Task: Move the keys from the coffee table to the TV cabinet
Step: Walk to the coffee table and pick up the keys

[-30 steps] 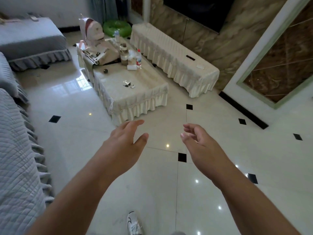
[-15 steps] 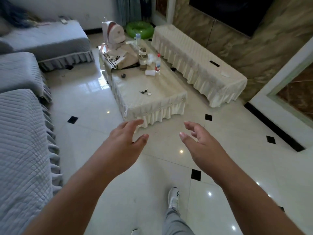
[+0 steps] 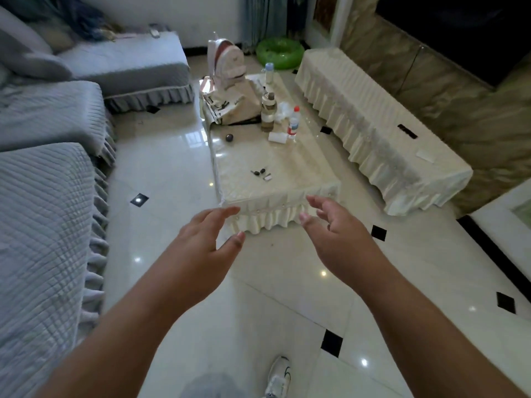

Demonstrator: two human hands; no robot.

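A small bunch of keys (image 3: pixel 261 173) with dark heads and a pale tag lies on the near half of the cream-covered coffee table (image 3: pixel 301 179). To the right, along the marble wall, stands the long TV cabinet (image 3: pixel 373 133) under a cream frilled cover. My left hand (image 3: pixel 207 242) and my right hand (image 3: pixel 336 234) are both held out in front of me above the floor, just short of the table's near edge. Both are empty, with fingers apart.
Bottles (image 3: pixel 293 122), a jar (image 3: pixel 267 112), a tissue pack, a small dark ball (image 3: pixel 229 137) and bags (image 3: pixel 230 81) crowd the table's far half. Grey covered sofas (image 3: pixel 43 225) line the left. A dark remote (image 3: pixel 407 131) and a white card (image 3: pixel 425 155) lie on the cabinet. My shoe (image 3: pixel 280 374) is on the tiled floor.
I have walked closer to the coffee table, which now looks larger and nearer my hands. Both hands stay empty and outstretched.
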